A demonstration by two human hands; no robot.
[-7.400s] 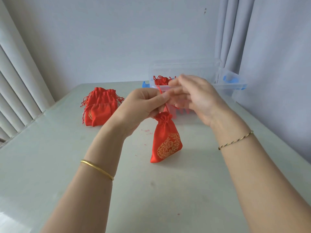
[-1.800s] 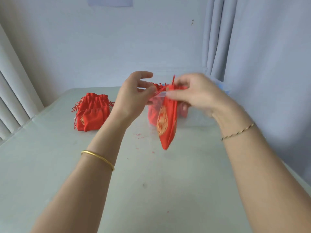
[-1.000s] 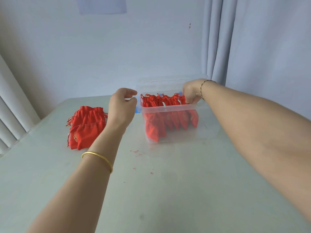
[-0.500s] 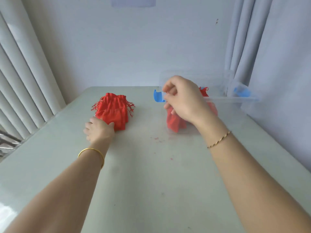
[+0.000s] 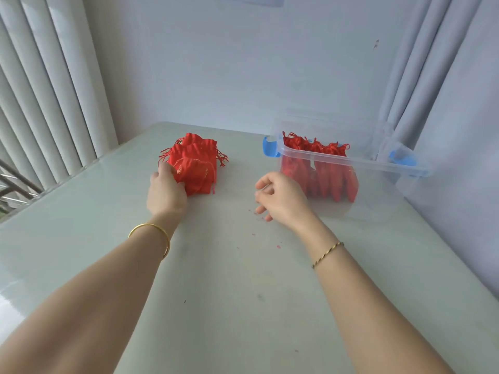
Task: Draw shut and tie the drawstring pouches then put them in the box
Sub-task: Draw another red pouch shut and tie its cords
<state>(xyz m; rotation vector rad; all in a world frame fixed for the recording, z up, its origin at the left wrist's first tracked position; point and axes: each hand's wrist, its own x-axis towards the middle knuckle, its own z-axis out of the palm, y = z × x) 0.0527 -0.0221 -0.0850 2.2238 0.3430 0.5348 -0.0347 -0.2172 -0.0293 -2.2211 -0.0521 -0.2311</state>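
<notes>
The top pouch (image 5: 193, 172) is now clamped in my left hand's (image 5: 166, 194) fingers, while my right hand (image 5: 280, 197), slack and empty, has left the box (image 5: 351, 164).

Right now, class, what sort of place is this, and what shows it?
Probably a room at home, used for hand packing: a plain table beside a curtain and blinds, a pile of loose pouches, and a clear box holding more.

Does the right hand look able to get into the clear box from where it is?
Probably yes. The right hand is empty, just in front of the clear box, whose top looks open; nothing lies between them.
</notes>
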